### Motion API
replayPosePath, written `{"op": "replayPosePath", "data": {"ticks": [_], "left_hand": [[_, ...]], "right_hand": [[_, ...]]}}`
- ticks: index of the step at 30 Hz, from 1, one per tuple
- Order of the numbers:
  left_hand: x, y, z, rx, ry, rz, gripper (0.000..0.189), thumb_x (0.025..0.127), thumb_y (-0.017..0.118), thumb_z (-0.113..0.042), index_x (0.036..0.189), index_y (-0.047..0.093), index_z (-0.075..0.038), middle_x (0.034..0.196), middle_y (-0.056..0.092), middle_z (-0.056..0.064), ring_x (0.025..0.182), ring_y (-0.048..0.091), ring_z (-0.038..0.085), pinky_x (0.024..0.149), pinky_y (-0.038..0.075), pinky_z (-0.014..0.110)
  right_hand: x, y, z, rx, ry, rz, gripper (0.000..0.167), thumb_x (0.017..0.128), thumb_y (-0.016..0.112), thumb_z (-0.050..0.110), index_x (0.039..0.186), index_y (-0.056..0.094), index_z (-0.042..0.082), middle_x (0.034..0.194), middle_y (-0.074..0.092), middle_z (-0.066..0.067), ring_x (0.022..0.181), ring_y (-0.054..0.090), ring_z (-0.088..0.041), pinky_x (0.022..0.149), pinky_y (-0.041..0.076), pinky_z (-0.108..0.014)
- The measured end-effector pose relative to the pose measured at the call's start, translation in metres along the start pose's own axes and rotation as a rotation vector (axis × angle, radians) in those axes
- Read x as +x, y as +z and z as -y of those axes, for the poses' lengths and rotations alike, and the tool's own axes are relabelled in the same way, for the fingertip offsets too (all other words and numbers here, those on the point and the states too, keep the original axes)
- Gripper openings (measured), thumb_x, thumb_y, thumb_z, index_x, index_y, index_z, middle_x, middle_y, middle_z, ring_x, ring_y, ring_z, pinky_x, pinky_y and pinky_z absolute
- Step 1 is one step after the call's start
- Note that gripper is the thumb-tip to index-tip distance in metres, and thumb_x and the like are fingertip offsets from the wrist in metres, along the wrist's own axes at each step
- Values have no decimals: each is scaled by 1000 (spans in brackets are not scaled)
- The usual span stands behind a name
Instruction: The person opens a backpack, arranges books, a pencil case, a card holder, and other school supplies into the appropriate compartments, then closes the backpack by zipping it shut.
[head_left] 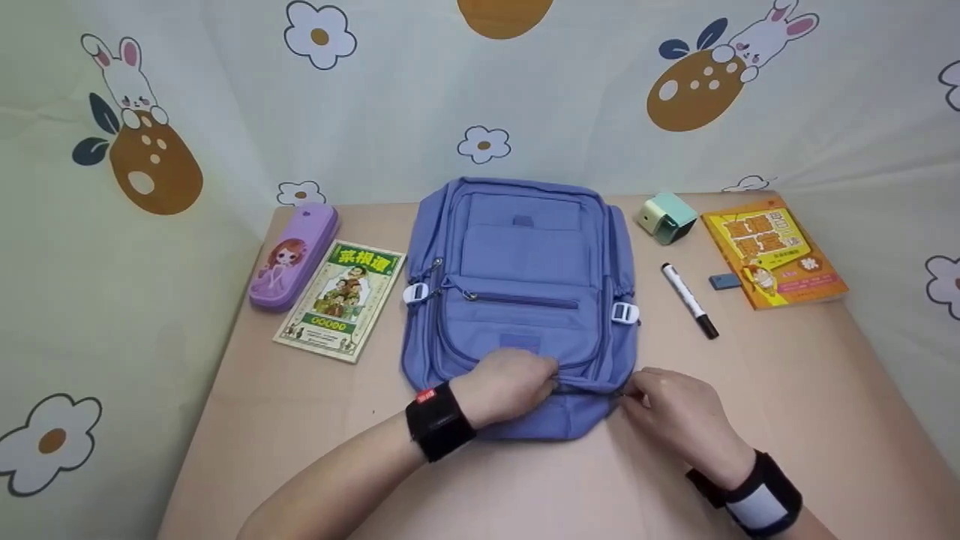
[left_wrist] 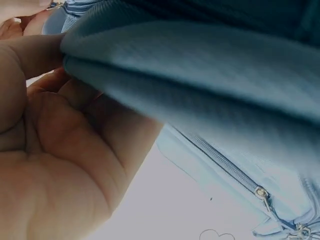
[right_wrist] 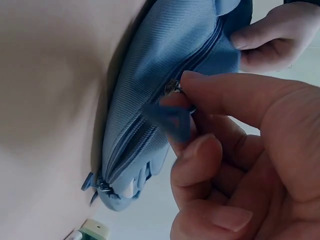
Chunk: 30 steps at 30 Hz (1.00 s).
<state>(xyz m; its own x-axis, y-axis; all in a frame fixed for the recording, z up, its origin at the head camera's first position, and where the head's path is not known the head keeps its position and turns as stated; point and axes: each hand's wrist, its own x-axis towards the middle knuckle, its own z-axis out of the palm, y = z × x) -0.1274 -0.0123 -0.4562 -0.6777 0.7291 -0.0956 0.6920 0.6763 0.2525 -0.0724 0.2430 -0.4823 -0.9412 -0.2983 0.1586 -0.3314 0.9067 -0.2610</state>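
A blue backpack [head_left: 525,255] lies front side up in the middle of the table, its bottom toward me. My left hand [head_left: 511,386] grips a fold of its fabric near the bottom edge; in the left wrist view the cloth [left_wrist: 190,75] runs between thumb and fingers. At the lower right corner my right hand [head_left: 679,409] pinches a zipper pull [right_wrist: 172,86] between thumb and forefinger. A blue cord loop [right_wrist: 175,122] hangs from that pull. The zipper teeth [right_wrist: 131,140] run along the bag's side, with another pull [right_wrist: 102,186] at the far end.
Left of the bag lie a purple pencil case [head_left: 294,255] and a green-and-cream book [head_left: 341,300]. On the right are a mint-green pencil sharpener [head_left: 667,217], a marker [head_left: 688,300], a small blue block [head_left: 724,281] and an orange book [head_left: 776,251]. A patterned curtain [head_left: 405,97] stands behind.
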Motion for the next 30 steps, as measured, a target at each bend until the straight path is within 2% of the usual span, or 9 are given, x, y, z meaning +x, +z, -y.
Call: {"op": "replayPosePath", "data": {"ticks": [5,10,15,17,20,25,30], "left_hand": [[-12,-3,3,-7,66,23,5,92,66,-16,91,62,-14,84,61,-3,79,65,18,71,57,37],[-31,-7,11,36,67,-5,19,89,72,-20,104,65,-13,97,66,-2,87,67,19,73,58,37],[-45,-5,23,76,60,-83,13,92,72,-24,92,65,-13,86,66,-2,79,67,19,64,56,36],[-46,-3,26,67,66,-112,15,96,68,-24,85,63,-14,78,64,-2,73,66,19,60,55,36],[-42,0,31,21,49,-126,20,102,61,-23,84,62,-15,72,62,-4,70,66,18,60,55,37],[-33,-1,36,-65,-32,-76,20,106,57,-24,92,67,-15,74,64,-5,71,65,17,63,56,38],[-29,-3,36,-77,-58,-30,22,106,55,-24,95,69,-12,76,64,-3,71,64,17,65,56,38]], "right_hand": [[2,2,-2,17,45,64,13,85,80,12,83,70,20,74,63,8,68,62,-14,58,49,-36],[3,2,-5,32,68,100,12,88,77,10,83,69,16,76,65,3,70,65,-20,60,51,-40],[4,5,-7,26,73,121,8,91,73,11,85,71,16,75,65,2,71,66,-22,61,52,-42],[3,6,-6,20,66,113,10,91,73,12,84,71,18,73,63,4,69,65,-21,59,51,-41],[2,6,-4,4,61,88,15,91,73,15,79,67,21,69,60,7,66,63,-20,56,48,-40],[-1,4,2,-20,47,53,21,90,74,17,73,62,21,66,54,8,61,58,-16,52,43,-38],[-3,3,11,-41,19,31,24,91,75,18,72,60,21,67,55,8,61,58,-16,51,43,-36]]}}
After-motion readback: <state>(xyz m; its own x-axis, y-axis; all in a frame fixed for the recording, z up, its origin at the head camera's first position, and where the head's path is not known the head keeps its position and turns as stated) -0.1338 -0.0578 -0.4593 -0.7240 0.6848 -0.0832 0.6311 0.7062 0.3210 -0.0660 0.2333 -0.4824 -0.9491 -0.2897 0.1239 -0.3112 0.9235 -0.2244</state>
